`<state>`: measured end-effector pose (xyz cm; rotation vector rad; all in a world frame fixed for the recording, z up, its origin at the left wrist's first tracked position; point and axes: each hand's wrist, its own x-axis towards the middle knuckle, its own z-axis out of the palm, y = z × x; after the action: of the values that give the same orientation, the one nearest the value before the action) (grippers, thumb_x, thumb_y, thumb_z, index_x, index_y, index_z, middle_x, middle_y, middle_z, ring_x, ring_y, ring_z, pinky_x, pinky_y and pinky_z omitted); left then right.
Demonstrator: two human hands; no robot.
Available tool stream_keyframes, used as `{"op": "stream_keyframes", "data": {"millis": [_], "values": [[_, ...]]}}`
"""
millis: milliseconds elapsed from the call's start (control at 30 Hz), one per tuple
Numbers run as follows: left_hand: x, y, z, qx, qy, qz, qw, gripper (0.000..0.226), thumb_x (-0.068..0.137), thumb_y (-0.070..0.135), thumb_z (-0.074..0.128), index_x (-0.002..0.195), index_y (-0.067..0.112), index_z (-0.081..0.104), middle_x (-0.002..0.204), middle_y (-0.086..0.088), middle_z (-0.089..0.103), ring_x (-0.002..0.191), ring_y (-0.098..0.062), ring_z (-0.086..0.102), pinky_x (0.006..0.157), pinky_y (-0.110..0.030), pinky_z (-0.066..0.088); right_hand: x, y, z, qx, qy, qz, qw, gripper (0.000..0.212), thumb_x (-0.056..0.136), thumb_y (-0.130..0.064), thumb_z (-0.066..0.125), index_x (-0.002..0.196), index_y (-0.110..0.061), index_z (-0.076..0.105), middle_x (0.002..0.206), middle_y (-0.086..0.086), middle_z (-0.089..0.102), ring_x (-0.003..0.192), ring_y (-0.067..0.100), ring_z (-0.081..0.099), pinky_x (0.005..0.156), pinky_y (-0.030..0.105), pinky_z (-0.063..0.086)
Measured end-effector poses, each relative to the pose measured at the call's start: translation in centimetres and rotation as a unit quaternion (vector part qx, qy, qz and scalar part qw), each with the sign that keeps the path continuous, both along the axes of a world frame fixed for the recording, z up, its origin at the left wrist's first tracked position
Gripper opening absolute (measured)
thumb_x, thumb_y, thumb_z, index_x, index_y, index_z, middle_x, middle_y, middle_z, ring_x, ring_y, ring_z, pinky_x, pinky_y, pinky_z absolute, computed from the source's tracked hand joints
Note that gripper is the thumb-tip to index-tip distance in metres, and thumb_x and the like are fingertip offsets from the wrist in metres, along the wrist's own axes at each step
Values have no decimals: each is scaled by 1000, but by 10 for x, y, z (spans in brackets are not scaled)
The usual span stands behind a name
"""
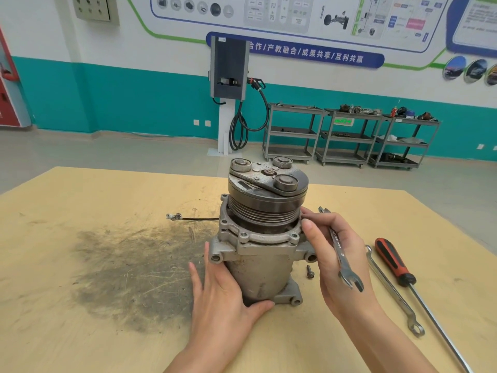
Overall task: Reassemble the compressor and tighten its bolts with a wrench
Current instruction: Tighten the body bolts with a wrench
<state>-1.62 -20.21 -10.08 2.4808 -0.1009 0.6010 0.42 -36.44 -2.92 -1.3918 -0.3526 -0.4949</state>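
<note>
A grey metal compressor stands upright on the wooden table, its dark grooved pulley and clutch plate on top. My left hand wraps around the lower left of the housing, thumb along its base. My right hand holds a double open-end wrench against the palm, while its thumb and fingers touch the compressor's upper flange on the right. A loose bolt lies on the table just right of the housing.
A combination wrench and a red-and-black screwdriver lie on the table at the right. A thin black wire with a connector runs left from the compressor. A dark grease stain covers the table's left middle. Metal carts stand by the far wall.
</note>
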Motion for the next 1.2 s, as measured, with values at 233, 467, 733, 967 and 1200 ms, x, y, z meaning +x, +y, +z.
{"op": "stream_keyframes", "data": {"millis": [233, 467, 733, 967, 1200], "values": [[2, 1, -2, 9, 3, 0, 1000, 118, 65, 79, 61, 142, 11, 3, 153, -6, 24, 150, -17, 7, 101, -25, -38, 1, -2, -4, -14, 3, -18, 1000, 11, 89, -29, 64, 98, -27, 71, 111, 0, 73, 112, 18, 66, 91, 30, 51], [2, 1, -2, 4, 2, 1, 1000, 115, 64, 79, 61, 139, 15, 2, 154, -4, 24, 150, -16, 7, 101, -24, -38, 2, 0, 0, 33, 16, -5, 999, 4, 84, -23, 69, 86, -21, 68, 108, 1, 74, 112, 16, 66, 88, 19, 52], [2, 1, -1, -2, 8, 4, 1000, 122, 63, 78, 64, 143, 11, 0, 155, -4, 22, 150, -16, 6, 103, -26, -37, -1, -1, -1, -18, 15, -29, 999, 18, 89, -28, 63, 104, -25, 73, 108, 1, 73, 108, 18, 67, 90, 30, 52], [5, 1, -2, 25, 26, 9, 999, 132, 61, 84, 57, 144, 12, -19, 157, -4, 13, 151, -17, 1, 95, -26, -43, -1, -1, 3, 37, 29, 4, 999, 17, 81, -22, 71, 90, -9, 66, 108, 4, 74, 111, 18, 66, 89, 20, 52], [6, 1, -1, 16, 21, 7, 1000, 124, 63, 83, 57, 140, 18, -15, 156, -5, 15, 151, -18, 3, 96, -26, -42, -1, -2, 1, -21, 10, -23, 999, 15, 87, -26, 64, 99, -18, 71, 104, 2, 74, 105, 18, 67, 87, 25, 52]]}}
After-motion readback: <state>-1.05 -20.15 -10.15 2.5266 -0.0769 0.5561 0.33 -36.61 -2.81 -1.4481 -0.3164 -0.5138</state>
